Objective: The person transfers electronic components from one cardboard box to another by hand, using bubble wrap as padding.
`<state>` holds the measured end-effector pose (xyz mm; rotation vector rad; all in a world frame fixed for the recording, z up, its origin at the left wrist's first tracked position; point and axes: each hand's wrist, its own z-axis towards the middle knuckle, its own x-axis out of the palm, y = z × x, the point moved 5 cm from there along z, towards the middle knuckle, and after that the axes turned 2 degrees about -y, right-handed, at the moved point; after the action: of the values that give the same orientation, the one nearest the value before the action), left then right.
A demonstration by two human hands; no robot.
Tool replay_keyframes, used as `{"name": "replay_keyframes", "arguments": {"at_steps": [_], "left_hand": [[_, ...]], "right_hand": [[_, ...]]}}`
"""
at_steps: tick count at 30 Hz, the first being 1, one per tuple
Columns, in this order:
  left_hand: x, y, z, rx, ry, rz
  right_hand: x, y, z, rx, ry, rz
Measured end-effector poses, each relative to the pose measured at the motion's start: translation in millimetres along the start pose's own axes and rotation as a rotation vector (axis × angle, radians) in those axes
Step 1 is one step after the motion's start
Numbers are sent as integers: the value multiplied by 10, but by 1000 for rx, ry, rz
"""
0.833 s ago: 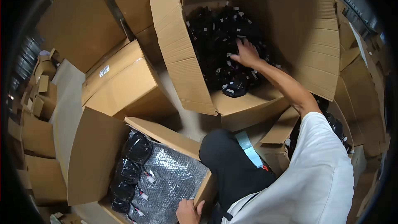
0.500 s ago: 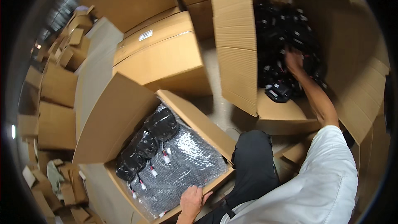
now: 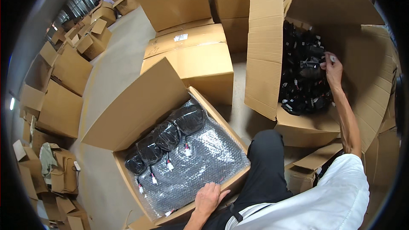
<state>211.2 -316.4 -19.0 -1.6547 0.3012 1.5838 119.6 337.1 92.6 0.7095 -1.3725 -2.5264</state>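
Observation:
My right hand [image 3: 334, 72] is inside a tall carton [image 3: 265, 55] at the right, its fingers pinched on a black plastic-wrapped part [image 3: 310, 66]. A small white piece [image 3: 332, 58] shows at those fingers. Many similar black parts [image 3: 298, 85] with white plugs fill the carton beneath. My left hand [image 3: 207, 196] lies over the near edge of an open box [image 3: 226, 121], fingers flat on bubble wrap [image 3: 194, 183] and thumb apart. Along the far side of this box stand several black wrapped parts [image 3: 168, 136] in a row. Their cables, ending in white connectors [image 3: 170, 166], trail onto the bubble wrap.
The open box's raised flap [image 3: 132, 110] stands on its far left side. Behind it is a closed carton [image 3: 191, 55] with a white label. More cartons [image 3: 59, 102] line the left side of the grey floor [image 3: 119, 51]. A lower open carton [image 3: 300, 174] sits beside my knee.
My right hand has come up from among the black parts, and a wrapped part is now at its fingers. The view has shifted; my left hand stays on the box edge.

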Motion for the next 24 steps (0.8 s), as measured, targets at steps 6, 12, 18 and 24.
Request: {"name": "replay_keyframes", "arguments": {"at_steps": [6,12,18,24], "left_hand": [[35,161,37,-384,-350,-751],[-420,-43,596,-458,-524,-2200],[-643,445,-225,-372,-774,-2277],[-434,651,-886,-502,-1028,-2314]], "right_hand": [[245,2298,-1331,-511,181,186],[756,3079,-3105,-1036,546,338],[1121,2933,-4597,-1211,930,535],[1197,3195,-4689,-969,1425,680]]}}
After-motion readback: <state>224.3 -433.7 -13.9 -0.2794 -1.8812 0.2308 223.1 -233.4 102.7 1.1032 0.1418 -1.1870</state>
